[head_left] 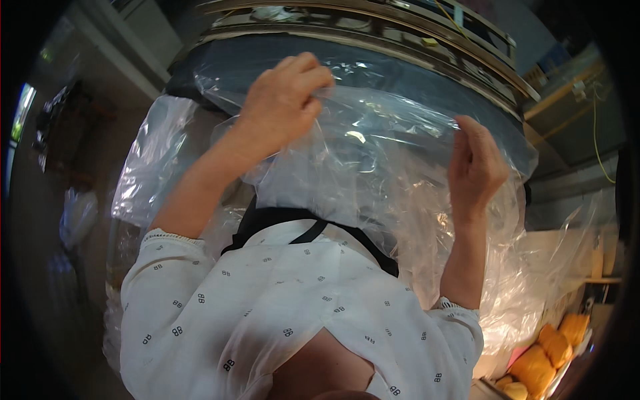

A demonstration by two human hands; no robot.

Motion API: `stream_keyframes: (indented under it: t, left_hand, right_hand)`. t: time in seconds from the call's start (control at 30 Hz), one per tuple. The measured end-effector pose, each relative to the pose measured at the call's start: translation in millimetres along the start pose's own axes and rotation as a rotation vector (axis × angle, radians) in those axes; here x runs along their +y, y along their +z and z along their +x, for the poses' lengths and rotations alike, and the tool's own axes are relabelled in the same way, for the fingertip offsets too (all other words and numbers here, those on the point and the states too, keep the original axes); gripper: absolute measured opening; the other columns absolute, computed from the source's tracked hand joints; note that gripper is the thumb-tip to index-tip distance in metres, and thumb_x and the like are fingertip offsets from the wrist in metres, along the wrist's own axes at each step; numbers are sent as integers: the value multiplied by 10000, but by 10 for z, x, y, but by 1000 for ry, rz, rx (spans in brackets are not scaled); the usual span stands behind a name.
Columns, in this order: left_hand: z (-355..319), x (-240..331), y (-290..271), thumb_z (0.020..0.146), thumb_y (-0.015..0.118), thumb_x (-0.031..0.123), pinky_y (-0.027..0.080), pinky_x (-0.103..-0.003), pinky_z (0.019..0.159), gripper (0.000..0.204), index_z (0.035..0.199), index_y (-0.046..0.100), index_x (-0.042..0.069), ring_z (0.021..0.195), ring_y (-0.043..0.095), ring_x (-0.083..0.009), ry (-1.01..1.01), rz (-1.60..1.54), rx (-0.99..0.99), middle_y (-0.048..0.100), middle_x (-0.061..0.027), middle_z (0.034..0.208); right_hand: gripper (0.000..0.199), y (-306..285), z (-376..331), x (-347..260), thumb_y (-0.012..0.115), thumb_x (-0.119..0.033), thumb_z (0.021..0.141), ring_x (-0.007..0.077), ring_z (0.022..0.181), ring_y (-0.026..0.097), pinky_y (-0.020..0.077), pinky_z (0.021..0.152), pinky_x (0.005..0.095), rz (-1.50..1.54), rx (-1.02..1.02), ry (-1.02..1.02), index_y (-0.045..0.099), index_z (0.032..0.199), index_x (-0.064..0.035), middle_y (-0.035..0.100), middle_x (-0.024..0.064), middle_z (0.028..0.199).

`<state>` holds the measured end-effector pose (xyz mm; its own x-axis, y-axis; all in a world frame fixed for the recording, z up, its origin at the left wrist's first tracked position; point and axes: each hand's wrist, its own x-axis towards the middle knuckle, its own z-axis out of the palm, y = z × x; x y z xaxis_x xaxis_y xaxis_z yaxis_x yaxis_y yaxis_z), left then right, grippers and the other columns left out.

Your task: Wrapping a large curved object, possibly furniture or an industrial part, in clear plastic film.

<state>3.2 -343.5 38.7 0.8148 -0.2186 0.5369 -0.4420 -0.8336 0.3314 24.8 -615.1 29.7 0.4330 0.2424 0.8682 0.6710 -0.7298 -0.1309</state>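
Clear plastic film (373, 133) stretches in front of me between my two hands, wrinkled and shiny. My left hand (287, 97) is closed, its fingertips pinched on the film near the far edge. Farther right, my right hand (475, 160) pinches the film's edge between thumb and fingers. Beneath the far part of the film lies a dark grey covered surface (260, 57). The rest of the film hangs down toward my body in loose folds, hiding what is under it.
Long machine bars (373, 13) run across the far side, with a small yellow block (430, 42) on them. More clear plastic (157, 157) hangs at the left. Orange-yellow bundles (537, 367) lie at the lower right. A yellow cable (597, 140) dangles by a wooden shelf (567, 87).
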Motion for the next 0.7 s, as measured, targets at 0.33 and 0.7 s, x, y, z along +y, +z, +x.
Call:
stream_keyframes:
  t: [0.33, 0.7]
  left_hand:
    - [-267, -1393, -1263, 792, 599, 193, 440, -265, 762, 200, 960, 612, 84, 809, 574, -156, -337, 366, 371, 595, -31, 875]
    - [-1404, -957, 43, 780, 646, 275, 399, -330, 880, 307, 1014, 614, 78, 884, 596, -196, 8, 68, -627, 638, -60, 934]
  right_hand:
    - [67, 164, 492, 169, 601, -120, 850, 159, 570, 543, 438, 554, 231, 11, -39, 52, 620, 868, -59, 616, 58, 728]
    - [307, -194, 19, 1053, 535, -308, 901, 120, 552, 462, 370, 521, 292, -350, -454, 473, 602, 843, -14, 494, 65, 605]
